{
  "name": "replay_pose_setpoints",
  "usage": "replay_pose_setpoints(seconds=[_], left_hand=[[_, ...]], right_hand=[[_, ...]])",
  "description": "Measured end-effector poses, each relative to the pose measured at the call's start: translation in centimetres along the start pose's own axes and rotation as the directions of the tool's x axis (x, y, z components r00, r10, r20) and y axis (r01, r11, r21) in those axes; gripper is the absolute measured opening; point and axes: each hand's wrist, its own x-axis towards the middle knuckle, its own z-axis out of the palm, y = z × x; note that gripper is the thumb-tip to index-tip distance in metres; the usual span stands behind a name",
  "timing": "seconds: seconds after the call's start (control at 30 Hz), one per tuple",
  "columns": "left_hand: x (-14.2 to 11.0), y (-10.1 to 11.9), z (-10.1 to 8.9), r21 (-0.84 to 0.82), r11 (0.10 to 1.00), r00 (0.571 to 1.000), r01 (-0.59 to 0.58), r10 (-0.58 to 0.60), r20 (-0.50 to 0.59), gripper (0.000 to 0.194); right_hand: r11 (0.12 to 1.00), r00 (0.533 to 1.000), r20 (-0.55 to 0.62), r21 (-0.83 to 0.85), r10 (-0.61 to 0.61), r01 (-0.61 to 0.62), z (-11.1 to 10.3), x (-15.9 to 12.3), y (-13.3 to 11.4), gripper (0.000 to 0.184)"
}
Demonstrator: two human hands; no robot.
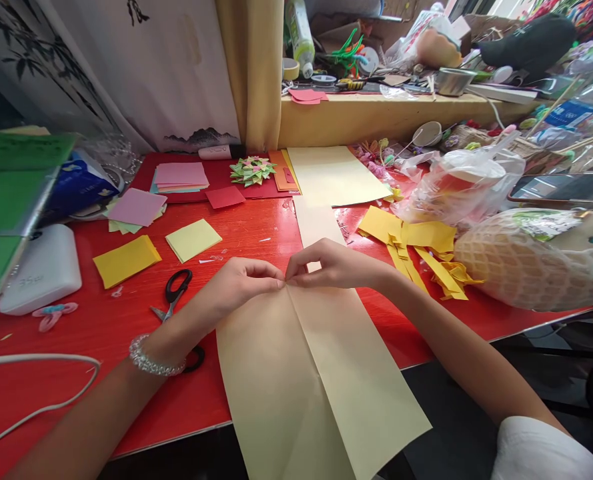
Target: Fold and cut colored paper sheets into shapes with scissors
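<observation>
Left hand [241, 283] and right hand [333, 263] both pinching the paper [261, 360] by its crease [306, 337]; uneven tugging could rip it, or overhang past the counter [191, 407] skew it.

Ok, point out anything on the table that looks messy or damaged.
The yellow paper scraps at the right lie in a jumbled heap, some crumpled, unlike the neat yellow stack at the left.

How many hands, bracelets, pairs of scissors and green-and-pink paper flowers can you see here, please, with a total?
Left hand and right hand, both pinching the cream paper: 2
Bracelet: 1
Scissors, partly hidden under the left wrist: 1 pair
Paper flower: 1
Total: 5
</observation>
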Motion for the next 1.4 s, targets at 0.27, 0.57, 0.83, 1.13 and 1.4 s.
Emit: replay_pose_setpoints(seconds=[0.27,0.57,0.83,1.13,1.4], left_hand=[[-0.2,0.7,-0.4,0.006,0.999,0.999,0.042,-0.042,0.006,0.016],[0.6,-0.3,-1.3,0.136,0.989,0.998,0.058,-0.054,-0.031,0.026],[1.5,-1.4,-1.6,0.137,0.99,0.999,0.029,-0.024,-0.037,0.029],[1.6,-1.7,-1.4,0.148,0.989,0.996,0.022,-0.009,-0.091,0.027],[1.8,-2.0,-1.4,0.117,0.993,0.995,0.014,-0.002,-0.101,0.028]], right_hand=[[1.0,1.0,-0.014,-0.01,0.02,-0.02,-0.3,0.1,0.2,0.016],[0.983,0.983,-0.025,-0.007,0.182,-0.183,-0.4,0.4,1.3,0.024],[0.982,0.981,-0.073,0.083,0.177,-0.171,1.3,1.1,2.6,0.027],[0.986,0.977,-0.176,0.132,0.121,-0.098,2.5,1.6,3.7,0.023],[0.983,0.98,-0.183,0.177,0.079,-0.047,2.7,1.7,4.2,0.026]])
